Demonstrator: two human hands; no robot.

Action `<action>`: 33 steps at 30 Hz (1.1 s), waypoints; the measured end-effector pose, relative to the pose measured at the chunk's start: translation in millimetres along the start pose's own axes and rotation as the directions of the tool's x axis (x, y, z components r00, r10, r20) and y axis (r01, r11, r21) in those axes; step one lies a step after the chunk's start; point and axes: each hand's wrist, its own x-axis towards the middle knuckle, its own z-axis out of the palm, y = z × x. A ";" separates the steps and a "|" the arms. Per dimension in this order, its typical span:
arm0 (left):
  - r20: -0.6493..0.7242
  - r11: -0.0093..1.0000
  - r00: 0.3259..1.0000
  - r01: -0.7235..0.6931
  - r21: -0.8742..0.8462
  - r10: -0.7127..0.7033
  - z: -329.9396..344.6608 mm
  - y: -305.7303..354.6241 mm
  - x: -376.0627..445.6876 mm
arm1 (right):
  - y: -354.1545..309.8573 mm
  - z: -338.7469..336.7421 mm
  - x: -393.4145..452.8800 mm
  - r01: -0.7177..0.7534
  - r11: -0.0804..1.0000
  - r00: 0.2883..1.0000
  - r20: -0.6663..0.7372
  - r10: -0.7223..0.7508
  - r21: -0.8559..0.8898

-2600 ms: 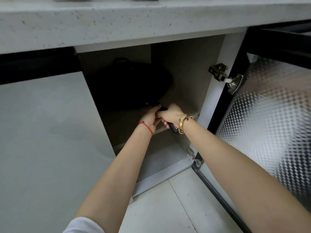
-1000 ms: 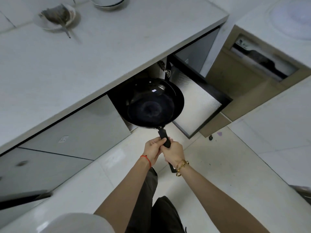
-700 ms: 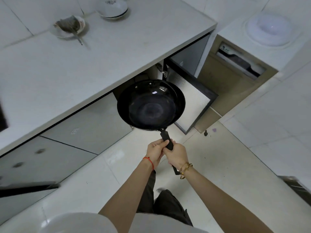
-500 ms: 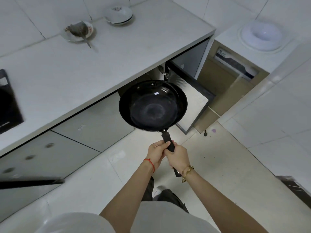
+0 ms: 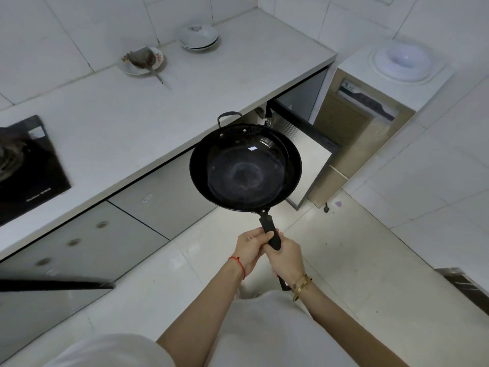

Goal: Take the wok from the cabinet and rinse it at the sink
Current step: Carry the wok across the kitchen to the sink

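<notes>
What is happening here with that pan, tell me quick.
A person stands in a kitchen holding a black wok out in front by its long handle, with both the left hand and the right hand wrapped around it. The wok is in the air beside the countertop, looking empty. Behind it the cabinet door hangs open. No sink is in view, so rinsing has not begun.

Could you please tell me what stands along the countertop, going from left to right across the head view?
Black cooktop → plate with a utensil on it → stacked white bowls → beyond the counter's end, a white appliance lid.
</notes>
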 end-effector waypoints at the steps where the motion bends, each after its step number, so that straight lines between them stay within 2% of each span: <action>1: 0.007 1.000 1.000 -0.008 0.007 0.008 -3.9 2.5 -3.8 | -2.7 3.7 -4.2 0.004 1.000 1.000 -0.010 -0.004 0.011; 10: 0.056 0.994 0.995 -0.089 0.070 0.085 -42.3 33.9 -27.8 | -34.4 40.5 -23.7 0.069 0.996 0.996 -0.053 -0.066 0.055; 18: 0.012 0.986 0.987 -0.163 0.044 0.162 -74.3 52.5 -42.1 | -54.7 69.2 -23.2 0.141 0.988 0.990 0.015 -0.143 0.057; 26: -0.164 0.964 0.955 -0.260 -0.056 0.248 -80.4 57.0 -45.9 | -69.6 72.8 -4.3 0.241 0.971 0.951 0.195 -0.239 0.015; 33: -0.373 0.906 0.874 -0.392 -0.160 0.313 -53.9 51.4 -39.7 | -76.7 48.6 28.0 0.367 0.929 0.855 0.407 -0.322 -0.035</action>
